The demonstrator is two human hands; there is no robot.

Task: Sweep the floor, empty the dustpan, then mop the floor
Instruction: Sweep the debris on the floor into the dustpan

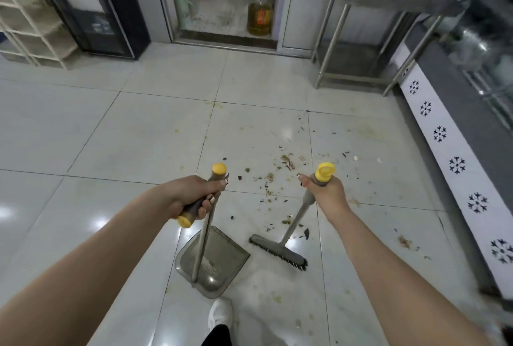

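A head-worn view looks down on a pale tiled floor (111,137) in a kitchen area, with two bare forearms reaching in from the bottom corners.

At lower centre, the left hand (194,195) holds the dark, yellow-capped handle of a long-handled dustpan (222,256), its fingers (206,208) curled tight round the grip. The grey pan rests on the floor just below that hand, and its mouth seems to face up and right.

Right of centre, the right hand (326,193) is wrapped round the top of a broom (277,252), just under its yellow cap, with the fingers (305,180) clamped on the shaft. The bristle head sits on the floor just beside the pan, not touching it.

Food scraps (287,162) are scattered across the tiles above the broom head, from the centre toward the right edge (a few more lie at lower right). At upper centre, an oil bottle (259,9) stands inside a doorway. A white shoe (220,315) shows at the bottom edge.

This looks like the first step, sweeping, and little of it seems done: the pan appears nearly empty. The next move likely calls for reaching the bristles beyond the scraps and drawing them down into the pan's mouth while the left hand keeps the lip flat on the tiles. No mop is in view.
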